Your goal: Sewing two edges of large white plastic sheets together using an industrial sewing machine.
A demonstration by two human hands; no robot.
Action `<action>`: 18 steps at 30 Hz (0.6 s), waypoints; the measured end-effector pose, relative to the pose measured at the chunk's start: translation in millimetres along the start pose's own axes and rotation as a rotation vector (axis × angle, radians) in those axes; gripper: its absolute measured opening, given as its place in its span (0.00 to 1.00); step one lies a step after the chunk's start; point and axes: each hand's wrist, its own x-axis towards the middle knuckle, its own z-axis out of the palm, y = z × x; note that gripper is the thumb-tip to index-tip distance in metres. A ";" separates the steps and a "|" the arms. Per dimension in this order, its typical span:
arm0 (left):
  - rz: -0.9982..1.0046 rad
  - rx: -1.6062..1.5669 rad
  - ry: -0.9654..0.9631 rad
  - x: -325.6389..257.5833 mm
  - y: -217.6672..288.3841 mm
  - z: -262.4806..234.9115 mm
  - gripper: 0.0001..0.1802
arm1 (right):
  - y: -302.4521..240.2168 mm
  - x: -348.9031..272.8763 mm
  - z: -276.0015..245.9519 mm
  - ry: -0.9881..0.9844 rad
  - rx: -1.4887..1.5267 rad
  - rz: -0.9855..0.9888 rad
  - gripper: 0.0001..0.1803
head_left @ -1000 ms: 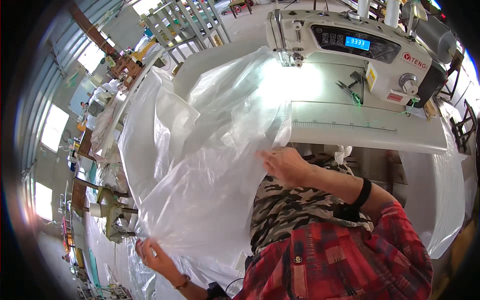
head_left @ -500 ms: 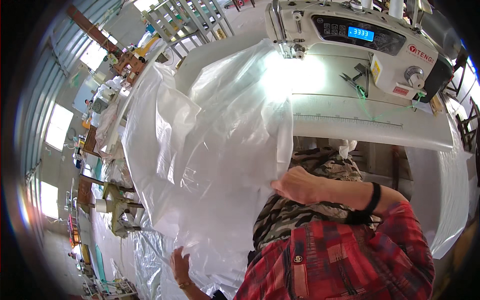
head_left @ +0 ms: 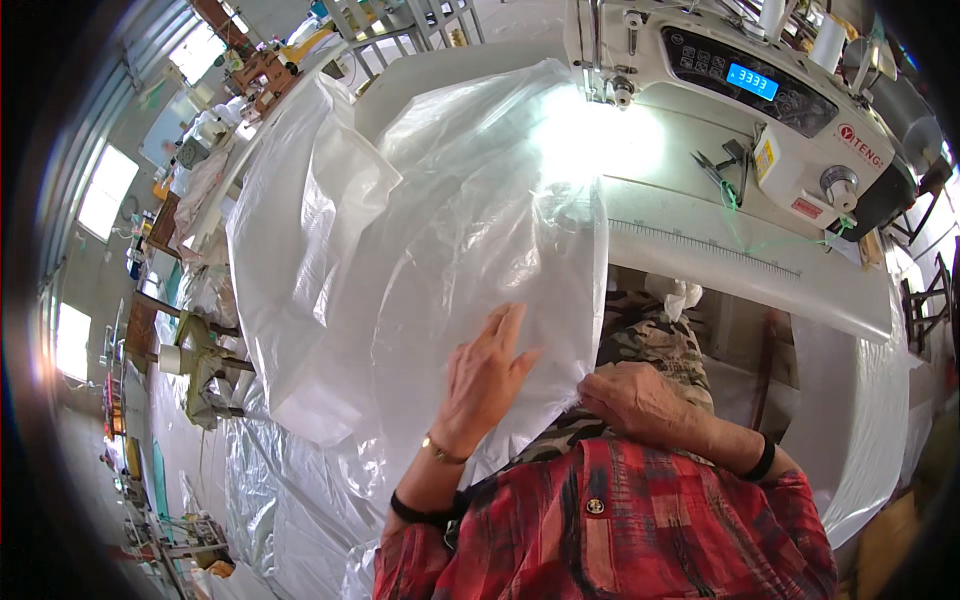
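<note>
A large clear plastic sheet [head_left: 450, 230] drapes from the white sewing table [head_left: 720, 270] down over my lap. My left hand [head_left: 485, 375] lies flat on the sheet with fingers spread, near its lower edge. My right hand [head_left: 640, 400] is closed on the sheet's lower right corner, close to my body. A white industrial sewing machine [head_left: 760, 90] with a blue lit display stands at the table's far side, the sheet's top reaching under its needle end.
Small snips [head_left: 725, 170] lie on the table by the machine. More plastic sheeting [head_left: 290, 500] is piled on the floor at the left. Other work tables [head_left: 190, 340] and windows [head_left: 100, 190] line the left side of the hall.
My left hand came up from low at the left and now presses flat on the sheet. My right hand slid down and toward me, still gripping the sheet's edge.
</note>
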 end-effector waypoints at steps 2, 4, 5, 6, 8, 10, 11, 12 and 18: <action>-0.008 0.048 0.009 4.3 -5.2 19.4 0.18 | -2.9 -0.9 -1.9 0.073 0.050 -0.080 0.07; -0.010 0.097 0.010 6.3 -5.8 25.8 0.15 | 1.1 -2.4 -1.0 0.055 0.039 -0.068 0.07; -0.015 -0.038 0.048 4.3 -5.8 24.7 0.11 | 0.6 -0.7 -3.6 0.076 0.040 -0.099 0.08; -0.022 -0.172 0.084 2.5 -4.8 22.4 0.07 | -0.9 0.7 -5.7 0.097 0.044 -0.129 0.09; -0.148 -0.365 0.001 0.6 3.5 10.8 0.07 | -5.5 3.8 -9.3 0.111 0.090 -0.141 0.09; -0.271 -0.560 -0.083 1.9 9.6 6.3 0.07 | -9.5 9.7 -12.4 0.128 0.131 -0.151 0.09; -0.269 -0.576 -0.084 2.7 11.6 7.1 0.08 | -11.3 14.3 -13.2 0.142 0.148 -0.184 0.09; -0.267 -0.593 -0.084 3.2 13.9 8.6 0.09 | -13.3 18.2 -14.3 0.156 0.163 -0.219 0.09; -0.248 -0.582 -0.127 3.9 17.8 10.0 0.05 | -18.5 34.7 -8.0 0.120 0.128 -0.263 0.12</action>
